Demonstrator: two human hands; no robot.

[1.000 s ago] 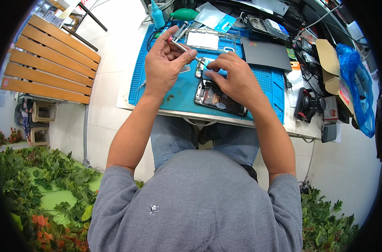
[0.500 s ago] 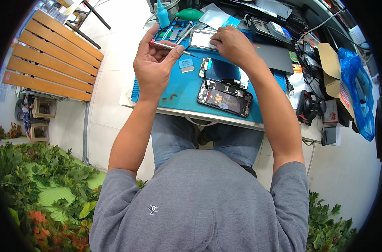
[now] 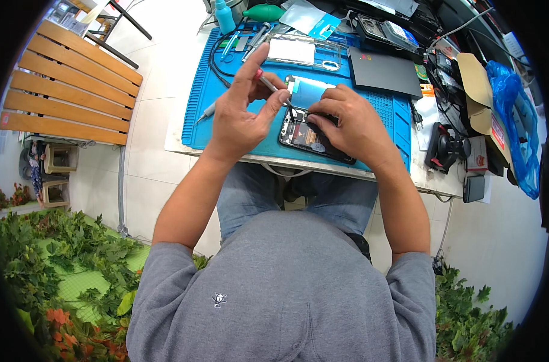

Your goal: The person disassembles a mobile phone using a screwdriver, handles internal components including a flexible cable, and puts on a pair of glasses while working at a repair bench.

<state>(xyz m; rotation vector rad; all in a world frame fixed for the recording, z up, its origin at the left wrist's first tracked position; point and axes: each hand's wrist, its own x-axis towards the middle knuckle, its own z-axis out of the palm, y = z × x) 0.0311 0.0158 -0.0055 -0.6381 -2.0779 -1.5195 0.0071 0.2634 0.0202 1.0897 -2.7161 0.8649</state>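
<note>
On the blue repair mat (image 3: 193,123) lies an opened phone. Its dark body (image 3: 300,134), with the inner parts bare, is nearest me, and its screen (image 3: 310,92) lies just beyond. My left hand (image 3: 241,117) grips a thin screwdriver (image 3: 273,85) with a red end between thumb and fingers, its tip pointing down toward the phone body's upper left. My right hand (image 3: 356,127) is over the right part of the phone body, thumb and fingers pinched together at its upper edge. Whatever lies between those fingertips is hidden.
At the mat's far side are a phone frame (image 3: 292,52), tweezers and a blue bottle (image 3: 224,18). A green air blower (image 3: 264,12) lies beside the bottle. A dark flat box (image 3: 384,75) is at right, with cables and a blue plastic bag (image 3: 513,114) beyond.
My right hand has come from the phone frame at the back toward me, down to the phone body. My left hand with the screwdriver has moved right and nearer the phone.
</note>
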